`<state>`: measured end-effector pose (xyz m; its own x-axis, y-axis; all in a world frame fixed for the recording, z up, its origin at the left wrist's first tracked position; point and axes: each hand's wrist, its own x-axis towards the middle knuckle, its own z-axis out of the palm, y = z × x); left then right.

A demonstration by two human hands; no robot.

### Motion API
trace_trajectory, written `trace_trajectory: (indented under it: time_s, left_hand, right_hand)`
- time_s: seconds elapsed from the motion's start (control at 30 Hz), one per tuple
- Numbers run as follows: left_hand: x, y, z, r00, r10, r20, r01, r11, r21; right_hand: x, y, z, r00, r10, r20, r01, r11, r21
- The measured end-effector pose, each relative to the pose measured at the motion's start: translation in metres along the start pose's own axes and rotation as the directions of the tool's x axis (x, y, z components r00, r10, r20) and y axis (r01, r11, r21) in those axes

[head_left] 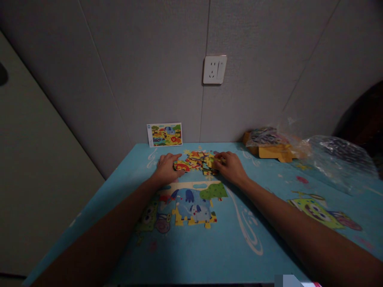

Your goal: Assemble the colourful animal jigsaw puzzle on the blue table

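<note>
My left hand [166, 169] rests at the left side of a loose heap of jigsaw puzzle pieces [196, 160]. Its thumb and forefinger are spread apart around a piece with a red and orange arc [182, 166]. At the heap's right side, my right hand [229, 166] has its fingers bent together on a yellowish puzzle piece [217, 162], partly hidden by the fingers. Nearer to me lies a joined part of the puzzle [193, 205], showing two blue elephants and a green bush. Its upper left part is partly covered by my left forearm.
A picture card [165, 134] of the puzzle leans against the wall behind the table [194, 255]. At the back right are an orange-yellow box [273, 151] with plastic-wrapped contents and a crumpled clear bag [338, 159]. A wall socket [214, 69] sits above.
</note>
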<state>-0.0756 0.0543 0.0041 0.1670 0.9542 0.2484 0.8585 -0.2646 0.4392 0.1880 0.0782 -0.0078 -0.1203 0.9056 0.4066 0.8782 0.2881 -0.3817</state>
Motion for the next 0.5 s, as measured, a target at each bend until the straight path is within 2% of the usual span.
trace_trajectory:
  time_s: [0.13,0.3,0.5]
  left_hand:
    - [0.0011,-0.0033,-0.0036,0.998,0.044,-0.047,-0.049,0.993,-0.104]
    - [0.0031,-0.0076,-0.0092,0.993,-0.003,-0.120,-0.041,0.932,-0.361]
    - [0.0026,-0.0076,-0.0082,0.998,-0.013,-0.064,-0.022,0.855,-0.519]
  right_hand:
    - [-0.0002,-0.0008,-0.0002,1.000,0.001,0.001,-0.001,1.000,0.011]
    - [-0.0001,-0.0019,-0.0020,1.000,-0.005,0.005,0.004,1.000,0.009]
    - [-0.0009,-0.0029,-0.0029,1.000,-0.015,0.027,0.014,1.000,0.025]
